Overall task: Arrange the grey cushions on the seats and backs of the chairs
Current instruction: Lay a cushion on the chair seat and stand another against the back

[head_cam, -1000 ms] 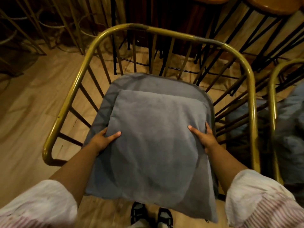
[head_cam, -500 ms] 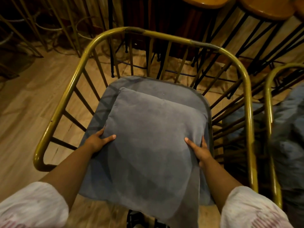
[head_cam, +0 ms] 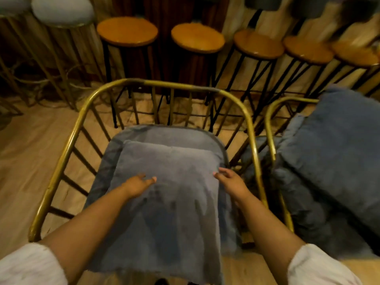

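While the head camera looks down over both forearms, the left hand (head_cam: 138,185) lies palm-down on the upper grey cushion (head_cam: 164,194), its fingers (head_cam: 151,179) stretched out flat and a little spread, pointing toward the right. It presses or rests on the fabric and grips nothing. The right hand (head_cam: 231,182) sits at the cushion's right edge, its fingers (head_cam: 219,174) loosely extended and parted; whether the tips touch the fabric or hover just above it cannot be told through the blur. Neither hand is closed around anything.

That cushion lies flat on top of the grey seat pad (head_cam: 164,133), which fills the seat of the brass-coloured chair (head_cam: 67,145); the pad's rear strip shows beyond the cushion, and the cushion's near edge hangs past the front of the seat. Just beside it on the right stands a second brass chair (head_cam: 271,112) with another grey cushion (head_cam: 337,153) leaning tilted in it over a further grey cushion below. Round wooden-topped stools (head_cam: 127,30) on black legs line up behind the chairs on the pale wooden floor (head_cam: 30,145).
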Demonstrator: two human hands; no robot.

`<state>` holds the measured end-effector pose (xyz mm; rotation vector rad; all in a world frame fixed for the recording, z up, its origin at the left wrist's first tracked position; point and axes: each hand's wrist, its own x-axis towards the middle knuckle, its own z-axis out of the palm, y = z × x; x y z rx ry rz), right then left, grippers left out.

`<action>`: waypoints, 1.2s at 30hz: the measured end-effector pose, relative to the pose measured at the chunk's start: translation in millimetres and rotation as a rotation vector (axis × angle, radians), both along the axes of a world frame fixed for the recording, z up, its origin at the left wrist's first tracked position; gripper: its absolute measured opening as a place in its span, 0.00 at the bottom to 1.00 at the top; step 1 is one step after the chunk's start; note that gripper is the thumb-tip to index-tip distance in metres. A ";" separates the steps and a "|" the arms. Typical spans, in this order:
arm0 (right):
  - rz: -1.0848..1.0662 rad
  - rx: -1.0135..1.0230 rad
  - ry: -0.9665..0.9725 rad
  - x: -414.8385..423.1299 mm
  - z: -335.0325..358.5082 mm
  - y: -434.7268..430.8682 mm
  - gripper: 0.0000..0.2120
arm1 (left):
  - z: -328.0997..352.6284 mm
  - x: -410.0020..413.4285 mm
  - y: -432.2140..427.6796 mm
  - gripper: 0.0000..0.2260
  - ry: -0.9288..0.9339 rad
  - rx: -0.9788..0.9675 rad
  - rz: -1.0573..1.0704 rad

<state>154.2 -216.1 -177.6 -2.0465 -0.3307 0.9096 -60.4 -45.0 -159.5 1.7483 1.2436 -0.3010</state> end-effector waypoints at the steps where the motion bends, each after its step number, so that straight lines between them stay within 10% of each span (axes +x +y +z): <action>1: 0.006 0.036 -0.039 0.7 19.4 -10.9 0.21 | 18.5 13.3 -9.8 0.25 -0.027 0.028 -0.050; 15: -0.229 0.204 -0.419 124.0 208.3 -236.5 0.17 | 213.3 224.9 -185.9 0.17 -0.491 0.239 -0.496; 26: -0.386 0.113 -0.356 267.2 205.5 -399.2 0.21 | 227.2 394.1 -324.7 0.30 -0.499 0.183 -0.513; 36: -0.461 0.084 -0.226 346.7 135.8 -363.0 0.40 | 149.7 487.3 -294.5 0.33 -0.396 0.292 -0.528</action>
